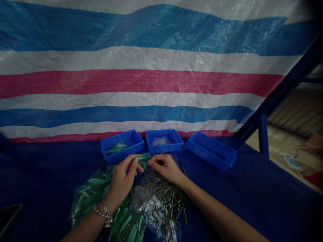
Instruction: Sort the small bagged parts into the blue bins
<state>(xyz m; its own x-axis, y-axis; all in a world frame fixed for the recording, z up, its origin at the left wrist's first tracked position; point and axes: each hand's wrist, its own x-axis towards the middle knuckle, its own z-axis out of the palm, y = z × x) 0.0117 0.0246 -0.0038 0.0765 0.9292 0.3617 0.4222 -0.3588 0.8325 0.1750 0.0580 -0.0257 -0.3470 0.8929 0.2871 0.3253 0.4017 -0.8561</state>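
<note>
My left hand, with a beaded bracelet at the wrist, is closed on a small clear-green plastic bag. The fingertips of my right hand pinch together at the bag's right edge. Beneath and left of my hands lie heaps of green packets. Silvery clear packets are piled in the middle. Many thin brass-coloured and dark metal rods are scattered below my right hand. Whatever is inside the held bag is too small to make out.
Three blue trays stand behind my hands: the left one holds green packets, the middle one clear packets, the right one shows nothing inside. A striped sheet hangs behind the blue table. A dark flat object lies at left.
</note>
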